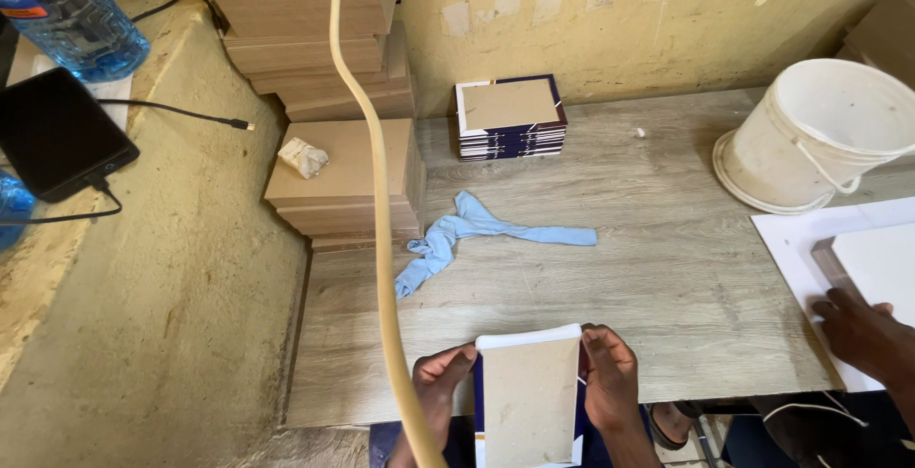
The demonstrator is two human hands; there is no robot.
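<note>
My left hand and my right hand hold a flat board cover between them at the near edge of the wooden table. The cover shows a tan card face with a white strip folded over its top edge and dark blue edging at the sides. My left fingers grip its left side, my right fingers its right side. A stack of similar blue-and-white covers lies at the back of the table by the wall.
A light blue rag lies mid-table. Stacked brown boards stand at left, a crumpled paper on them. A white bucket sits back right. Another person's hand rests on white sheets. A tan hose crosses the view; a phone and bottle sit left.
</note>
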